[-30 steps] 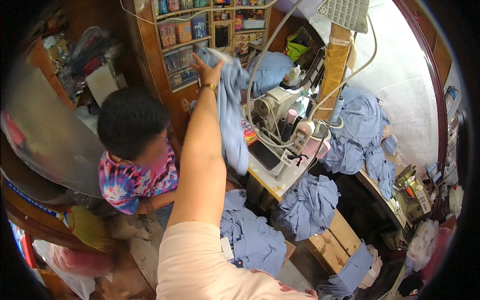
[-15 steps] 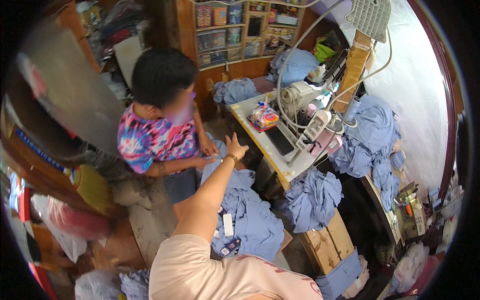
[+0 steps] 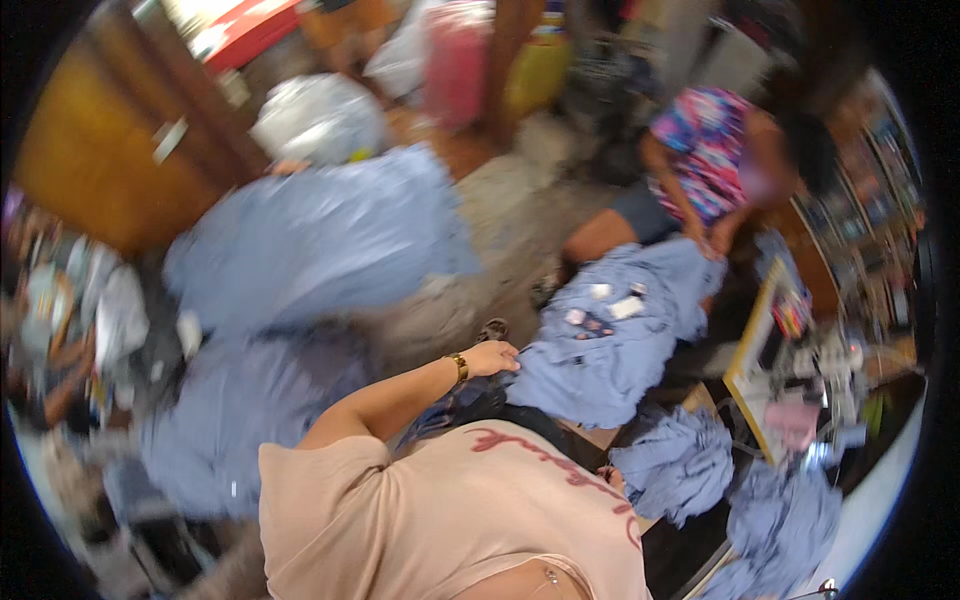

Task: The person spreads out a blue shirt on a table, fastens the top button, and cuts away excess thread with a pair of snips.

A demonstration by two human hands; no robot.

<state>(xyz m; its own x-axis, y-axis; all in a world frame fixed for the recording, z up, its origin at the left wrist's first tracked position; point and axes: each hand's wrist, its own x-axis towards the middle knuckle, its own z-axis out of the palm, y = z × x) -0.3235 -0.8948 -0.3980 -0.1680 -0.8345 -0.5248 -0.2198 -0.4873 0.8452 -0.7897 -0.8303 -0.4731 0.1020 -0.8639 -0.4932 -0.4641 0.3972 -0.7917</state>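
My left hand, with a gold watch on its wrist, reaches the near-left edge of a light blue cloth pile. Its fingers look loosely stretched, and I see nothing held in them. Only a bit of my right hand shows past my shirt, beside a bunched blue cloth; its fingers cannot be made out. White tags and small dark labels lie on the pile. At the pile's far end, a co-worker in a tie-dye shirt has both hands on the blue fabric.
Large blue cloth heaps lie to the left, with a white plastic bag behind them. A yellow-edged sewing table stands at the right. More blue cloth hangs at the lower right. A wooden door is at the far left.
My view has swung left, bringing the big cloth heaps into sight. My left hand, stretched out toward the co-worker with spread fingers before, has drawn back to the pile's near edge.
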